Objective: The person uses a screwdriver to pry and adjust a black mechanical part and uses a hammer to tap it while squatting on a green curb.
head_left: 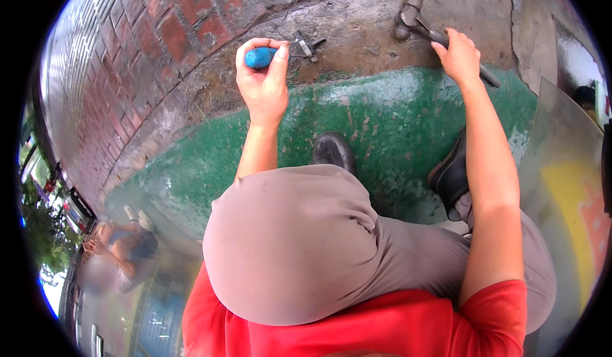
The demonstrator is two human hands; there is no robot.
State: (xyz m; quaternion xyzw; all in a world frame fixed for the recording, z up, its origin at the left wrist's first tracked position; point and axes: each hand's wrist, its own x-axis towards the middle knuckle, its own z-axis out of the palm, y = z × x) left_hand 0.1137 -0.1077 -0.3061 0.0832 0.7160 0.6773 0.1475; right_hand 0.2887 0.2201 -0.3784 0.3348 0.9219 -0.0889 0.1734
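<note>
My left hand (263, 80) is closed round a tool with a rounded blue handle (260, 57). The tool's kind is hidden by my fingers. Just right of those fingers, a small dark metal piece with crossing bars (306, 46) sits low over the wet concrete; whether it joins the tool I cannot tell. My right hand (460, 57) grips the middle of the handle of a ball-peen hammer (409, 18). The hammer's metal head points up and left, on or close to the concrete, and the handle's end shows beyond my wrist at the lower right.
Green-painted ground (376, 111) lies under my dark shoes (334, 152), with a concrete strip and red brick paving (175, 35) farther off. A crack runs down the concrete at the right. A sheet-like panel (551, 146) stands at my right. Another person (127, 248) is at the left.
</note>
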